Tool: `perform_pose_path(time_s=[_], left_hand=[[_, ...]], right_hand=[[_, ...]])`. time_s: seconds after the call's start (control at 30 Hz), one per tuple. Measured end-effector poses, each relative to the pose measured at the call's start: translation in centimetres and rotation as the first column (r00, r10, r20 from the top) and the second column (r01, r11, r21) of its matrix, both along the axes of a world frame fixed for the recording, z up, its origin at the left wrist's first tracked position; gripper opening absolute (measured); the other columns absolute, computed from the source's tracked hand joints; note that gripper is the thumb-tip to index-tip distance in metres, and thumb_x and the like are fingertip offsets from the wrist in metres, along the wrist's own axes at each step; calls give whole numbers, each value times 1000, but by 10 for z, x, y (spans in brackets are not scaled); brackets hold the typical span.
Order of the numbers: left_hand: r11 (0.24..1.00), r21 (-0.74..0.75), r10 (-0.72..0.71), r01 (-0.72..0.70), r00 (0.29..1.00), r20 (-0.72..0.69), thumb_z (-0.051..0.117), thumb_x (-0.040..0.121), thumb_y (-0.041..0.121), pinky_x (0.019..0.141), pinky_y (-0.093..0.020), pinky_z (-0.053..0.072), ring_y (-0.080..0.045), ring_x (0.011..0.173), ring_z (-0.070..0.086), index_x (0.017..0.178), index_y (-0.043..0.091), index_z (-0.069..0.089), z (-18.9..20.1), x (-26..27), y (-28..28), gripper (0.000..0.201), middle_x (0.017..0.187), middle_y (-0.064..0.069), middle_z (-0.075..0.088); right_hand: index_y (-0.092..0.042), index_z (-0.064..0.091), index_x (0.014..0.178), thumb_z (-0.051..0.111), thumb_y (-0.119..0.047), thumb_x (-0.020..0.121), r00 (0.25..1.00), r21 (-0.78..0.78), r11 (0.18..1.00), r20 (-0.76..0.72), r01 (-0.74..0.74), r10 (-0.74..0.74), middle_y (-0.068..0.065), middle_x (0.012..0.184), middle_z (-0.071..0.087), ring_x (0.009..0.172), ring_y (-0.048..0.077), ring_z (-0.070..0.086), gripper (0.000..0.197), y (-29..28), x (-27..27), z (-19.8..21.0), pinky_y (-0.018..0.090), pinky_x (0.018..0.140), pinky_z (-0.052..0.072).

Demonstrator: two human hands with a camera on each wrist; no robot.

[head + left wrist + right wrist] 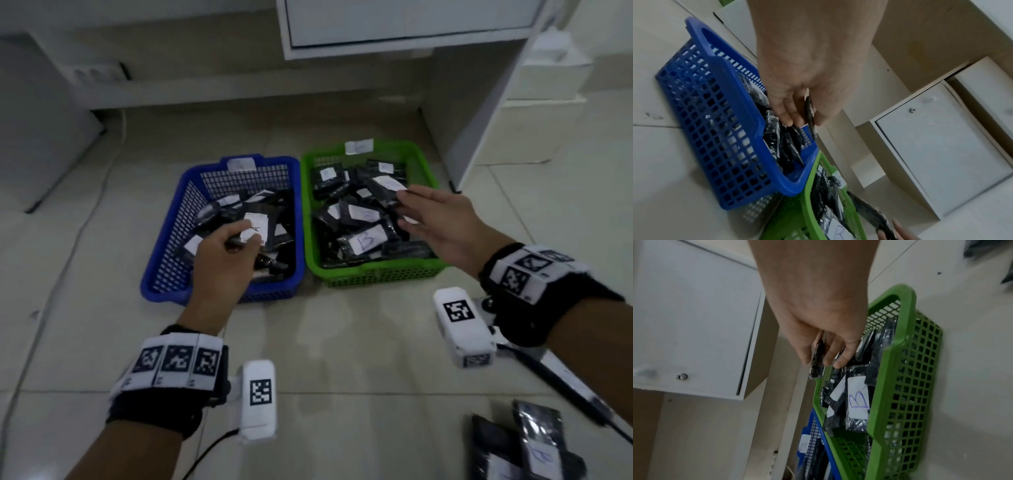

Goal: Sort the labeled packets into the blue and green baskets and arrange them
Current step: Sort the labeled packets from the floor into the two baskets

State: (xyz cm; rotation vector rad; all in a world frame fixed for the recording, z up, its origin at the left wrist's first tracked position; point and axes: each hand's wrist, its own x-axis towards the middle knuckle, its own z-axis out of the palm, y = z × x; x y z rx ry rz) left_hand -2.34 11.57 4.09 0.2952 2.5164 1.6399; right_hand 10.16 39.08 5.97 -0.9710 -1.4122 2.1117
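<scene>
Loose packets (pixel 534 448): black, white-labelled, lying on the floor tiles (pixel 342 342) nearest the camera, behind the right wrist.
Left hand (pixel 222 263): its grip is closed, thumb against fingers, on a black packet labelled A (pixel 251 233), held over the blue basket (pixel 150 274).
Right hand (pixel 442 222): its grip is pinched on a black packet with a white label (pixel 388 186), held above the green basket (pixel 376 274).
Baskets: set side by side, touching, each under its hand and piled with labelled black packets; a B label (pixel 858 400) is seen below the right grip.
</scene>
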Motion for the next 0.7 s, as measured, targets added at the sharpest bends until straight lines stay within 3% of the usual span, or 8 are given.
perform_pose_path(time_s=[0.07,0.2,0.33,0.4,0.47,0.5,0.57,0.7], left_hand=[[999,-29,14,-14,1000,0,66,94,22,84,-41,60,-17,92,70,126,30,64,-5,-10,2,33,105,3,71],[990,-121,-73,75,997,22,62,95,21,88,-36,57,-16,99,64,139,32,52,-1,-31,19,46,121,6,62],[961,-185,-198,205,979,54,58,98,19,73,-29,55,-12,90,64,144,33,46,-3,-49,44,50,124,4,60],[934,-240,-258,263,965,53,57,98,19,77,-32,56,-18,95,66,148,34,42,-5,-56,51,54,125,2,63],[880,-415,-275,231,960,-48,56,95,24,96,-41,52,-28,107,64,147,33,43,-10,-63,55,55,127,-6,64],[852,-499,-250,158,960,-124,55,91,31,106,-47,45,-33,117,58,145,34,45,-12,-63,58,56,132,-10,61],[836,-549,-191,13,945,-267,56,86,37,111,-51,36,-41,129,45,140,34,51,-11,-54,63,54,139,-13,53],[888,-459,-295,14,783,-547,64,87,28,92,-38,36,-35,115,47,114,30,63,4,0,85,27,121,-7,51]], right_hand=[[-8,52,133,75,-9,83,1000,22,1000,18,-17,16,6,111,69,95,14,68,55,-4,-11,-4,31,83,57],[-13,38,146,76,-6,81,997,107,994,75,-29,21,-3,119,58,95,9,66,76,-6,-27,-8,25,76,58],[-15,51,136,75,-1,80,984,227,968,166,-109,71,3,127,57,88,12,66,62,4,-32,-21,30,75,60],[-14,57,130,74,-2,82,962,288,938,246,-193,123,7,121,63,79,14,67,52,9,-32,-28,27,65,58],[-14,46,142,71,-8,86,920,344,897,362,-280,148,2,108,65,70,15,64,62,18,-32,-34,25,56,54],[-15,43,144,69,-10,88,897,380,863,412,-332,164,0,99,63,66,15,61,62,23,-30,-33,25,53,52],[-22,51,137,68,-16,89,856,497,747,483,-441,183,1,92,60,66,16,57,51,29,-25,-29,19,51,47],[-23,71,101,75,-18,82,835,731,419,529,-538,150,-7,92,61,80,5,61,20,40,3,-13,1,63,38]])
